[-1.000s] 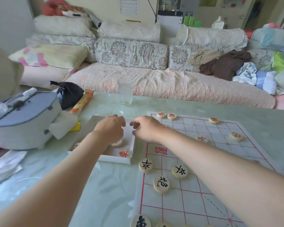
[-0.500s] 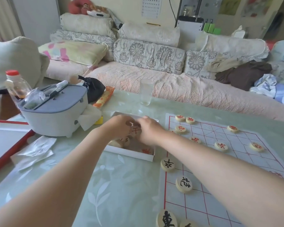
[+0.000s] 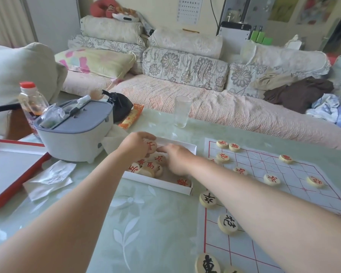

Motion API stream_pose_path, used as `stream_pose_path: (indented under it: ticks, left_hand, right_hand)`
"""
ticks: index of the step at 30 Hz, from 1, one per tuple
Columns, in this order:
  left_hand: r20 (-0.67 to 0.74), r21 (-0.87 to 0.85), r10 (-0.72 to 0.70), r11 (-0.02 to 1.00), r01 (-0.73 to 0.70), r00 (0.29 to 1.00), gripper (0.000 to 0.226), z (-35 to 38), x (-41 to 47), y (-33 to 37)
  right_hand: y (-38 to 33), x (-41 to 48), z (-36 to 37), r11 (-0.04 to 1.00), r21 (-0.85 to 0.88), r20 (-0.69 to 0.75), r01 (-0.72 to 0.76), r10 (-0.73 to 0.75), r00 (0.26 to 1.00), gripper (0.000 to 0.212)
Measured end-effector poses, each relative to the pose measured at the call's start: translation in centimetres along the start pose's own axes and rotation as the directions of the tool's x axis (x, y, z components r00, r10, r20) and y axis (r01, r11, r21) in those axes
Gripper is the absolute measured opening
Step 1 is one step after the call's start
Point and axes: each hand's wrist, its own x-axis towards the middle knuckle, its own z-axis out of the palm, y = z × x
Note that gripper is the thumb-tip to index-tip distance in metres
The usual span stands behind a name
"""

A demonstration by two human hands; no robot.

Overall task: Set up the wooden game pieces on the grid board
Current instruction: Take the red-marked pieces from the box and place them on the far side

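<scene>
A white grid board (image 3: 283, 170) with red lines lies on the table at the right. Red-lettered wooden discs (image 3: 271, 179) stand on its far half and black-lettered discs (image 3: 227, 223) on its near left edge. A shallow white box (image 3: 158, 183) left of the board holds several red-lettered discs (image 3: 152, 166). My left hand (image 3: 135, 146) is over the box, fingers closed on a red-lettered disc (image 3: 152, 146). My right hand (image 3: 177, 160) reaches into the box beside it, fingers spread over the pieces; whether it grips one is hidden.
A grey-lidded white container (image 3: 75, 133) stands left of the box, with a red-capped bottle (image 3: 31, 99) behind it. Crumpled tissue (image 3: 49, 178) and a red-edged tray (image 3: 10, 170) lie at the left. An empty glass (image 3: 182, 111) stands beyond the box. A sofa runs behind the table.
The camera view has swung left and closer to the box. Both hands have moved into the box, and my left hand has lifted a red-lettered disc.
</scene>
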Motion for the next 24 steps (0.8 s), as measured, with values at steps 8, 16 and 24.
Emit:
stream_pose_path:
  ticks: [8,16,24]
  left_hand:
    - [0.056,-0.320,-0.127,0.937,0.138,0.990,0.038,0.2,0.9,0.4]
    - [0.024,-0.167,-0.013,0.986,0.017,1.000,0.053,1.8,0.9,1.3]
    - [0.005,0.079,0.149,0.986,-0.148,0.989,0.050,4.7,0.1,4.8]
  right_hand:
    - [-0.1,0.5,0.9,0.999,-0.051,-0.020,0.016,-0.017,1.000,0.044]
    - [0.5,-0.4,-0.5,0.996,-0.094,0.008,-0.012,0.012,1.000,0.043]
    - [6.2,-7.0,-4.7,0.983,0.160,-0.157,-0.091,0.117,0.981,0.052]
